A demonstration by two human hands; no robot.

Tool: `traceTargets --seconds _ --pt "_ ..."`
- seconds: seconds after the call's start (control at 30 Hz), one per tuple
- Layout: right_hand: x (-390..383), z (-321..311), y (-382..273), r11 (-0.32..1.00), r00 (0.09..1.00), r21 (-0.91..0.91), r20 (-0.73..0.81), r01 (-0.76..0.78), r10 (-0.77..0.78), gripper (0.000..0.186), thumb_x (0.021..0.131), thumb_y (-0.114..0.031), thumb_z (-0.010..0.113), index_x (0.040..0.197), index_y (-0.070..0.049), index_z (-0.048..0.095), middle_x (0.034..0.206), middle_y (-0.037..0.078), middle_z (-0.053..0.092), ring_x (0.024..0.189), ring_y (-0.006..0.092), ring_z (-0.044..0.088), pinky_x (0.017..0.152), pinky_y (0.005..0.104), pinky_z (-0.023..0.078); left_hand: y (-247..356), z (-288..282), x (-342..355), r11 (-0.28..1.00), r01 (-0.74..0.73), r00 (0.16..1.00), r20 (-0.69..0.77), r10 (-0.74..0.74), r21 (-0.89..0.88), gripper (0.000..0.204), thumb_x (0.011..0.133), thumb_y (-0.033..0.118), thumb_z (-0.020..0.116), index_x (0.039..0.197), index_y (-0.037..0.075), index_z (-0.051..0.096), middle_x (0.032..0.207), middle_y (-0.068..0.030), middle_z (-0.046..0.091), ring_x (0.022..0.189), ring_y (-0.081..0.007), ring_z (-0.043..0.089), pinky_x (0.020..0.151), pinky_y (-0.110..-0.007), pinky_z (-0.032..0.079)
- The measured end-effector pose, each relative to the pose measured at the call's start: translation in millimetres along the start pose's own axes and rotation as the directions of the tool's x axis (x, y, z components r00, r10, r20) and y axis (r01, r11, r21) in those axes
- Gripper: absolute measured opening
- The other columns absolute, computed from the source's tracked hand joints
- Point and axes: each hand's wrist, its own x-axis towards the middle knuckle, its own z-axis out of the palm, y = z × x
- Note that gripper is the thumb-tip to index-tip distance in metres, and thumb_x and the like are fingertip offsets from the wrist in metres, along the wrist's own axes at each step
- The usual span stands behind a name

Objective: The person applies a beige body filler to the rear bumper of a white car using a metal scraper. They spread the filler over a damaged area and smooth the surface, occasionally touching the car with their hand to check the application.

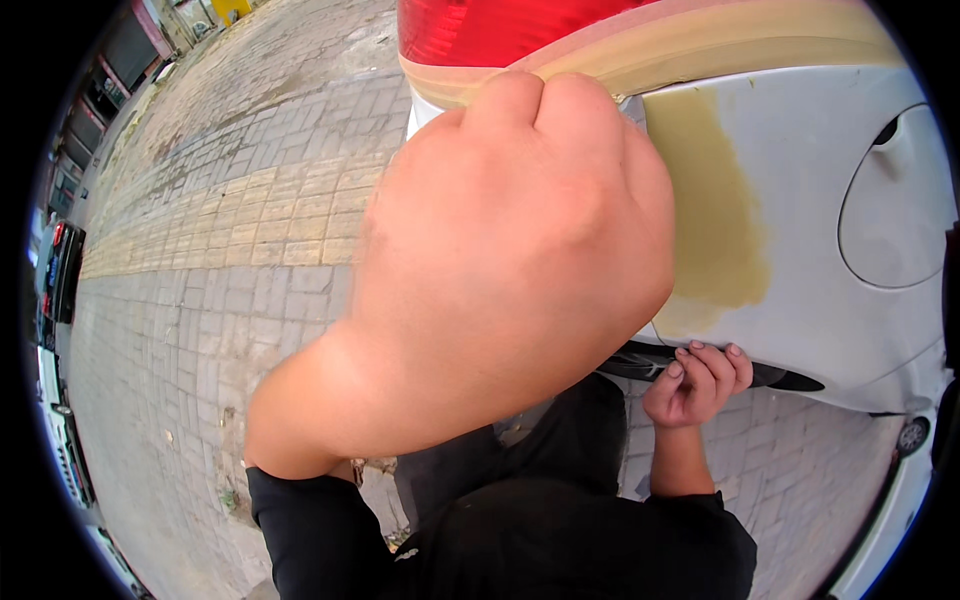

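My left hand (520, 210) is large in the middle of the head view, its back toward me and its fingers curled under into a closed fist. What those fingers hold, if anything, is hidden behind the hand. Its knuckles overlap a band of tan masking tape (740, 50) that runs below a red tail light (500, 30). To the right of the fist, a yellowish-green patch of filler or primer (710, 200) covers part of the white car body panel (800, 180). My right hand (705, 385) is lower right, beside the black wheel arch edge, fingers loosely curled in with nothing visible in them.
A round fuel flap (900, 200) sits in the panel at the right. Grey paving (200, 350) with a yellow strip (230, 220) extends to the left. A dark parked car (62, 265) and shopfronts (85, 110) line the far left. A white vehicle shows at the lower right.
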Motion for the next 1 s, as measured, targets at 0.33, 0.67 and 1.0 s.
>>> traceTargets --seconds 0.33,0.67,1.0 --pt "-1.9 -3.5 3.1 1.000 1.000 0.008 0.027 0.012 -0.013 0.008 0.083 -0.014 0.063 0.086 -0.011 0.070 0.103 0.002 0.069 0.123 0.0289 0.047 0.102 0.0409 0.038 -18.4 6.9 -16.5 0.999 -0.016 0.999 -0.040 0.014 -0.052 0.032 0.075 -0.009 0.070 0.107 -0.006 0.068 0.092 -0.0136 0.062 0.082 -0.0315 0.064 0.069 -0.039 0.054" --pt "-1.8 6.5 -5.6 1.000 1.000 -0.006 -0.022 -0.013 0.013 0.009 0.083 -0.014 0.063 0.084 -0.010 0.071 0.100 0.003 0.068 0.120 0.0292 0.048 0.105 0.0412 0.037 -10.8 14.6 -9.8 0.999 -0.033 0.993 -0.114 0.028 -0.039 0.032 0.074 -0.008 0.070 0.106 -0.006 0.068 0.088 -0.0134 0.061 0.078 -0.0313 0.062 0.067 -0.040 0.053" --pt "0.8 -1.7 -8.6 0.999 0.998 0.008 0.055 -0.035 0.035 0.009 0.081 -0.013 0.064 0.083 -0.009 0.072 0.099 0.003 0.069 0.120 0.0302 0.047 0.105 0.0411 0.037 -14.9 16.2 -20.5 0.999 -0.040 0.996 -0.074 0.041 0.021 0.032 0.075 -0.007 0.067 0.107 -0.008 0.067 0.083 -0.0119 0.054 0.075 -0.0291 0.059 0.064 -0.037 0.052"
